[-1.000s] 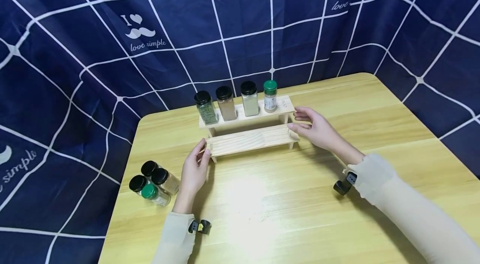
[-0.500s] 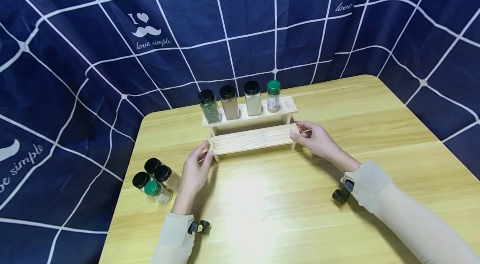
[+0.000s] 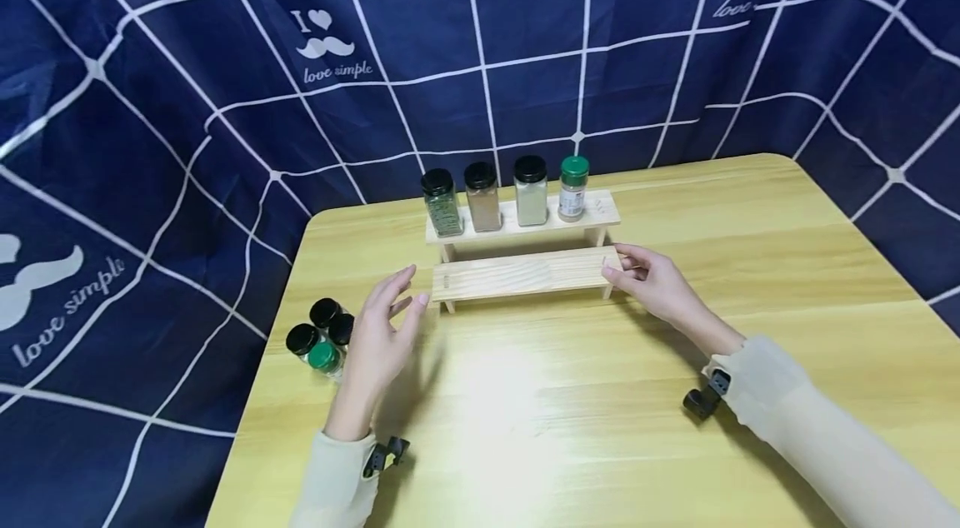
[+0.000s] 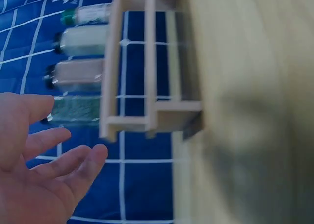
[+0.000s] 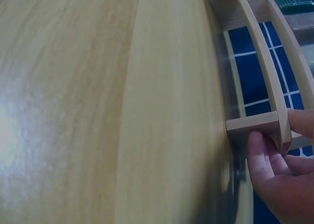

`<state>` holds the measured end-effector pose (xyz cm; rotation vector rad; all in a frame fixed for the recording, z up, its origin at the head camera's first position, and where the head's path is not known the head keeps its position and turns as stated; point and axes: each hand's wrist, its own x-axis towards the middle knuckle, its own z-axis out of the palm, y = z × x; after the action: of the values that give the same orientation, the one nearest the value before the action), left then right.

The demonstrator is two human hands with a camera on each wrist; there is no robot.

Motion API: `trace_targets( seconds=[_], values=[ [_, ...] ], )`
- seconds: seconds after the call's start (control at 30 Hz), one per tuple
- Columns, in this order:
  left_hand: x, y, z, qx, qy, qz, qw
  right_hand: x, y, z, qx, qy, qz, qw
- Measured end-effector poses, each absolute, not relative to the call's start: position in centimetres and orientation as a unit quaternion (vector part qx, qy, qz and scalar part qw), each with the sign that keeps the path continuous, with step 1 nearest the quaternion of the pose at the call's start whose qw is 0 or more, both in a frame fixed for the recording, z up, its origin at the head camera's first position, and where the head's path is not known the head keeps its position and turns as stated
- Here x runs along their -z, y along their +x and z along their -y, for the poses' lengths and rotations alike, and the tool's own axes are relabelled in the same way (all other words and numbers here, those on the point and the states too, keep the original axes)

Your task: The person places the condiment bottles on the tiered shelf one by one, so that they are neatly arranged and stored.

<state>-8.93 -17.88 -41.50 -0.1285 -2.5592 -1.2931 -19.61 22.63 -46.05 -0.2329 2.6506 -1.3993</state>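
Adjusting the lower shelf [image 3: 495, 276], on the bench [image 3: 600, 411] before the upper shelf [image 3: 600, 206], seems the step in hand. The right grip [image 3: 654, 285] pinches its right end; the left grip [image 3: 381, 335], empty, is just off its left. Releasing the right seems called for next. Four jars [image 3: 483, 211] behind could hinder a backward push; more jars [image 3: 324, 357] stand left.

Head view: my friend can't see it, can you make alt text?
A person's right hand grips the right end of the lower shelf of a two-tier wooden rack; the left hand is just off the left end. Four spice jars stand on the upper shelf, and four more are on the table at left.
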Motion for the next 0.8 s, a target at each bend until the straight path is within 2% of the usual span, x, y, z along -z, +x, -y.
trace_targets(
  seconds=[0.23,0.4,0.6,0.8],
  values=[
    [40.3,-8.2,20.2,0.438,-0.077,0.856,0.263,46.0,-19.2,-24.5,0.468,-0.073,-0.880,0.045],
    [40.3,-6.5,23.8,0.449,-0.065,0.836,0.310,46.4,-19.4,-24.3,0.478,-0.079,-0.874,0.046],
    [41.7,-4.3,28.6,0.471,-0.055,0.820,0.321,46.7,-19.9,-23.6,0.484,-0.094,-0.869,0.049],
    [44.1,-2.9,32.1,0.541,-0.066,0.792,0.273,47.0,-20.3,-23.0,0.476,-0.097,-0.872,0.052]
  ],
)
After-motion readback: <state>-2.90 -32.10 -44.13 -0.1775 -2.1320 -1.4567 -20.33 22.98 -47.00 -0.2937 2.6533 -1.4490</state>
